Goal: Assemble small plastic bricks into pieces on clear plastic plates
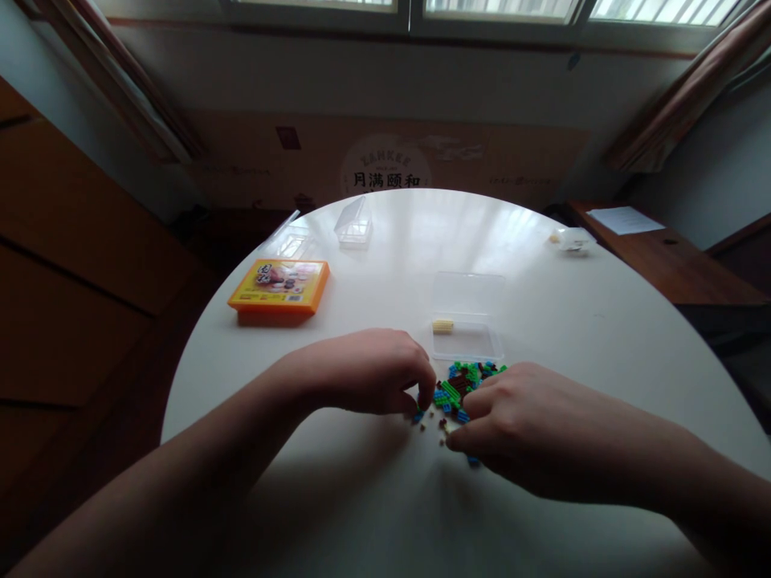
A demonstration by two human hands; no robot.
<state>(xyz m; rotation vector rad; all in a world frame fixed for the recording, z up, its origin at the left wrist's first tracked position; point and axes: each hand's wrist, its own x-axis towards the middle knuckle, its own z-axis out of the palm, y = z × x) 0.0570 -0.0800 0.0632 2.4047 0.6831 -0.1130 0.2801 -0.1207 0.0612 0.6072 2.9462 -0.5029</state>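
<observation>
A pile of small building bricks [458, 385] in green, blue and dark brown lies on the white table between my hands. My left hand [385, 373] is at the pile's left side, thumb and forefinger curled together around a small blue-green building brick [418, 416]. Over the right part of the pile reaches my right hand [511, 409], its thumb and forefinger apart, low by several tiny tan pieces [442, 425]. Its other fingers are partly hidden. A blue brick [473, 461] shows just below this hand. Behind the pile, an open clear plastic case [499, 341] holds a pale yellow ribbed block [442, 327].
An orange box with a yellow printed lid [280, 285] sits on the left of the round white table [361, 498]. Clear plastic cases [354, 229] stand at the back left. A small clear bag [572, 241] lies at the back right, near a wooden desk with paper [626, 219].
</observation>
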